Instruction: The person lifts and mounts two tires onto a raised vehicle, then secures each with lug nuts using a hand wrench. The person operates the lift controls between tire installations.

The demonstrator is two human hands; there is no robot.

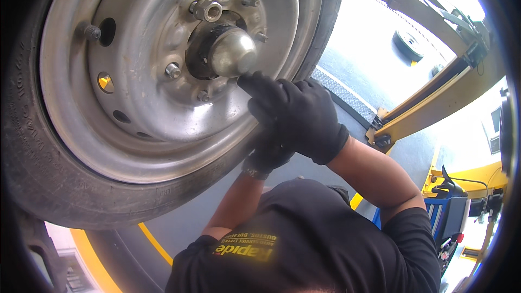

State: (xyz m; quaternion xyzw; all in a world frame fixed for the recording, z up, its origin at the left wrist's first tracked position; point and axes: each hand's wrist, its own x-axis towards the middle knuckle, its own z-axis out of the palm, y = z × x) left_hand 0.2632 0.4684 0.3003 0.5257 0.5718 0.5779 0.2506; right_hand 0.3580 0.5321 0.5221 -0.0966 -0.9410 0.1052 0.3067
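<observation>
A silver steel wheel [135, 114] with a black tire [81, 203] fills the upper left. At its centre a rounded metal hub cap [234, 53] juts out. One lug nut [207, 10] sits on the upper stud; several other studs, such as the lower left stud [172, 70], show bare ends. My right hand [301, 114], in a black glove, is just below the hub cap, fingers curled together toward it; whatever they hold is hidden. Behind and below it is my left hand [269, 157], also gloved, close to the rim's lower right edge, its fingers hidden by the right hand.
A yellow lift arm [423, 108] stands at the right above a grey floor with yellow lines. Farther back a loose wheel [408, 45] lies near a metal tread plate [344, 97]. A blue tool cabinet [442, 217] is at the lower right.
</observation>
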